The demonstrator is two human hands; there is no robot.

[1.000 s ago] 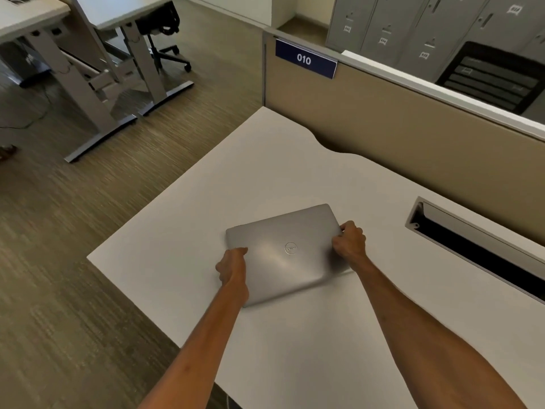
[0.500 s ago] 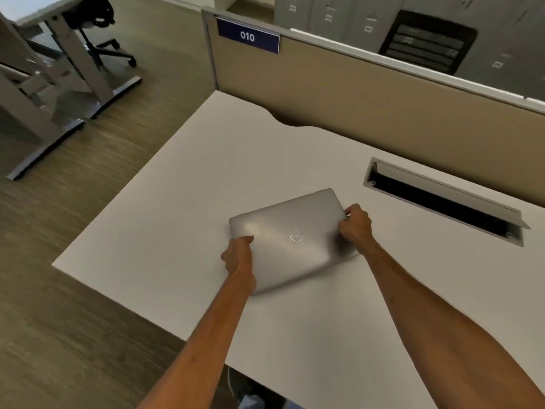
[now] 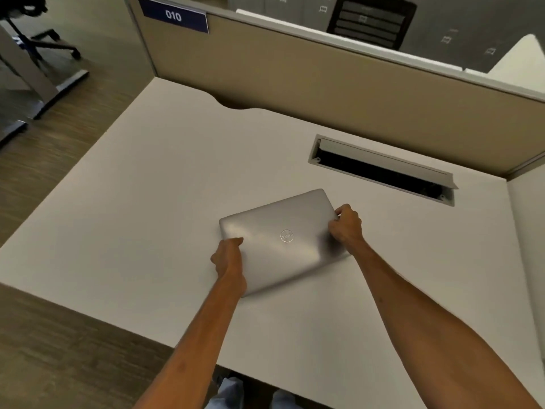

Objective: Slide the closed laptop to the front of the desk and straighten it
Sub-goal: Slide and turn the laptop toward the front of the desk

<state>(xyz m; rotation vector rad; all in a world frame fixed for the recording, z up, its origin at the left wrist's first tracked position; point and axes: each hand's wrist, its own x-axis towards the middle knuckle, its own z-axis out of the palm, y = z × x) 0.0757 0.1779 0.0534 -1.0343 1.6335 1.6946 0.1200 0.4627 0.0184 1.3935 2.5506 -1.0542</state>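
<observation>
The broad white laminate desk (image 3: 153, 208) fills most of the view, backed by a tan fabric partition (image 3: 309, 84) that carries a dark blue sign reading 010 (image 3: 174, 15). A long rectangular cable slot with a raised grey flap (image 3: 380, 169) is cut into the desk just beyond the laptop, toward the partition. The closed silver laptop with a round logo on its lid (image 3: 283, 240) lies flat near the middle of the desk, skewed so its edges run at an angle to the desk's front edge, with bare desk between it and that edge.

The left hand (image 3: 228, 259) is curled closed over the laptop's near-left corner, and the right hand (image 3: 346, 225) is clamped on its far-right side, fingers wrapped over the edge. The slide looks to be in hand, with squaring not yet done. The next move likely calls for drawing the laptop toward the front edge while turning it until its long side runs parallel to that edge.

Nothing lies on the desk between the laptop and the front edge; the slot sits behind it, out of the path.
</observation>
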